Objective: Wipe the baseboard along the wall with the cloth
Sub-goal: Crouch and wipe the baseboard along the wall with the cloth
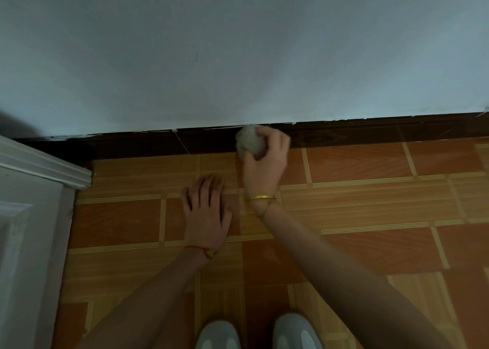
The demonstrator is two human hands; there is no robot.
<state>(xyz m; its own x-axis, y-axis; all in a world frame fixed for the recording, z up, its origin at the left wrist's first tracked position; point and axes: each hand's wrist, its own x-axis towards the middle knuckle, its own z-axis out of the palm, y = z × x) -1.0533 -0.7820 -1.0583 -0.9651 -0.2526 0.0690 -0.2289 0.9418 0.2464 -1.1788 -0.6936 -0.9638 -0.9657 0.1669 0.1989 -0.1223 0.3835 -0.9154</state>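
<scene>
Mid-wipe: right hand clenches balled pale grey cloth against dark brown baseboard, left hand spread flat on orange floor tile; next, slide along

Cloth: pale grey, bunched into a small wad, pressing against the baseboard's face just under its top edge, touching the floor line below. Baseboard: dark brown, glossy, running along the foot of the wall from left to right, showing white paint flecks along its upper edge and a thin diagonal crack left of the cloth
</scene>
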